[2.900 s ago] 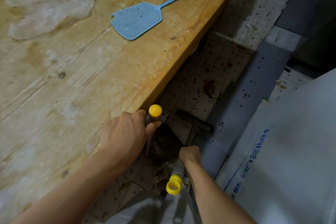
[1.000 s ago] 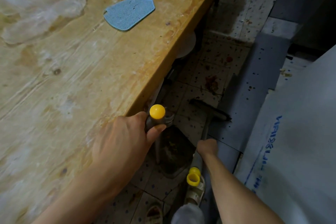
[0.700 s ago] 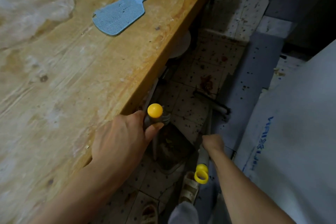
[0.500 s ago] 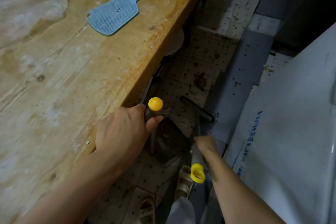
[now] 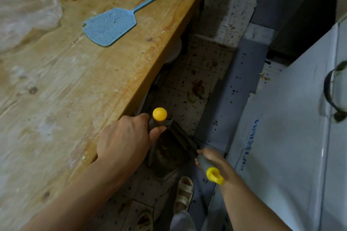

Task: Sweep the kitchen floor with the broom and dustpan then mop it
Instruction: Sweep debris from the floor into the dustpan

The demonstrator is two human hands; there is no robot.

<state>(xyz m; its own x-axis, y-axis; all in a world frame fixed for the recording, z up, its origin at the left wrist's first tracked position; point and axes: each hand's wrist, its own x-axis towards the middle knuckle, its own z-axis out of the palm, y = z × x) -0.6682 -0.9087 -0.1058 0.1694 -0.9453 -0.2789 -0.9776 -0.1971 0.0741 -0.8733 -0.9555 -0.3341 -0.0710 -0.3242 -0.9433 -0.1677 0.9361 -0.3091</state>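
My left hand (image 5: 124, 142) grips the grey dustpan handle, which ends in a round yellow cap (image 5: 159, 114). The dark dustpan (image 5: 165, 157) rests on the tiled floor below, with scraps inside it. My right hand (image 5: 210, 156) holds the grey broom handle, which ends in a yellow ring (image 5: 215, 175). The dark broom head (image 5: 185, 139) lies at the dustpan's far edge. A patch of reddish and green dirt (image 5: 198, 88) lies on the floor further ahead.
A wooden table (image 5: 65, 80) fills the left, with a blue fly swatter (image 5: 112, 26) and a clear plastic bag (image 5: 24, 15) on it. A white appliance (image 5: 293, 137) stands on the right. The floor strip between is narrow. My sandalled foot (image 5: 185, 194) is beside the dustpan.
The broom head has been drawn back from out on the floor to the dustpan's edge. My left hand and the dustpan have stayed in place.
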